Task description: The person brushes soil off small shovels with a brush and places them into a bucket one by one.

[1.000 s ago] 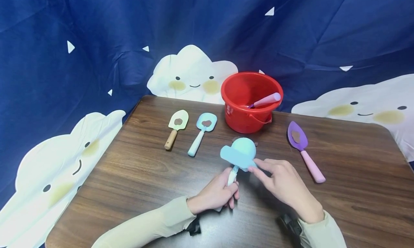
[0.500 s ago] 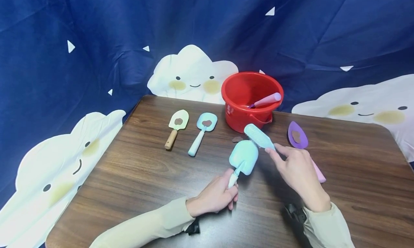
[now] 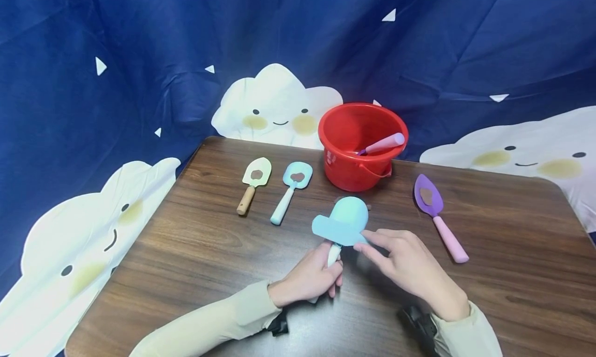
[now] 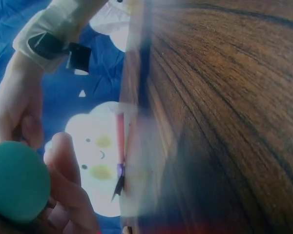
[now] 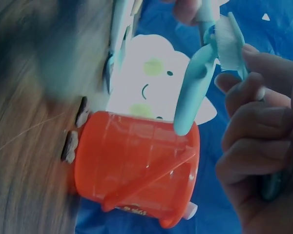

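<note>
My left hand [image 3: 309, 274] grips the pale handle of a light blue hand shovel [image 3: 351, 208], held up above the table with its blade pointing away. The round handle end [image 4: 17, 180] shows large in the left wrist view. My right hand [image 3: 412, 261] holds a light blue brush [image 3: 337, 229] between thumb and fingers, lying crosswise over the near part of the blade. In the right wrist view, the brush's white bristles [image 5: 228, 44] face the shovel blade [image 5: 193, 92]; whether they touch it I cannot tell.
Behind the shovel stands a red bucket [image 3: 354, 173] with a pink-handled tool [image 3: 384, 143] in it. Brown pieces [image 5: 70, 146] lie before it. A green trowel [image 3: 256, 173], a blue shovel [image 3: 285, 202] and a purple trowel [image 3: 430, 204], each bearing a brown patch, lie on the table [image 3: 186, 253].
Half a second ago the brush was off to the blade's right, pointing toward the bucket. It has swung left and nearer, back across the blade. The left hand keeps hold of the shovel.
</note>
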Demonstrator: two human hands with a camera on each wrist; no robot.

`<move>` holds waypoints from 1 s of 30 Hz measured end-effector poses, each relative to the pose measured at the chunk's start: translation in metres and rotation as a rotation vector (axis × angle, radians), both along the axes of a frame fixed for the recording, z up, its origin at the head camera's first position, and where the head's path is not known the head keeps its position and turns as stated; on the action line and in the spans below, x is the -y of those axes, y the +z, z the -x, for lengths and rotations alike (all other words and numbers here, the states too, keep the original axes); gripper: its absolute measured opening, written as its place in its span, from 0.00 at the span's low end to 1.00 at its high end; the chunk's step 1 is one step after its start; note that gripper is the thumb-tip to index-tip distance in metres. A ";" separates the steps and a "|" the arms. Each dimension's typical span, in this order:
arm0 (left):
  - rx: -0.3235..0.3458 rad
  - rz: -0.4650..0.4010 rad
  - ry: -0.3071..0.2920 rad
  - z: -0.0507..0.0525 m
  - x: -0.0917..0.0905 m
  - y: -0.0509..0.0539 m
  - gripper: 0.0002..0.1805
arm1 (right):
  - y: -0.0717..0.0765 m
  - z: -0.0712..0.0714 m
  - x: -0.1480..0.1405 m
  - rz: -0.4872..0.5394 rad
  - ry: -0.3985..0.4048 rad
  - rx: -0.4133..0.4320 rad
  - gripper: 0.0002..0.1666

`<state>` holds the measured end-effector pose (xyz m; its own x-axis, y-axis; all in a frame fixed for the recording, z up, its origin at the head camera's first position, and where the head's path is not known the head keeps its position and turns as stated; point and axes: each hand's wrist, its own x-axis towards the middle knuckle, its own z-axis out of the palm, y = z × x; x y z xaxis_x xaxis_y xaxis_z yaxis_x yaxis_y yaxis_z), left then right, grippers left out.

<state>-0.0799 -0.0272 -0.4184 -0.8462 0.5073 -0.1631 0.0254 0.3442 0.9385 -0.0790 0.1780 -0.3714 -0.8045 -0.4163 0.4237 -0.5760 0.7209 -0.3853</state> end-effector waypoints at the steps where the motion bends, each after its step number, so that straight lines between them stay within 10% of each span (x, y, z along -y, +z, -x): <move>1: -0.001 0.001 0.000 0.000 0.000 0.000 0.04 | -0.001 0.000 -0.001 -0.004 -0.002 0.000 0.18; 9: -0.056 0.025 0.002 -0.003 0.002 0.000 0.03 | -0.003 0.007 -0.009 0.044 -0.036 -0.036 0.20; 21: -0.056 0.079 -0.044 -0.007 0.002 0.006 0.04 | -0.005 0.017 -0.025 0.001 -0.338 -0.081 0.21; 30: -0.042 0.077 0.013 -0.003 0.001 0.006 0.04 | -0.007 0.015 -0.027 0.126 -0.395 0.020 0.21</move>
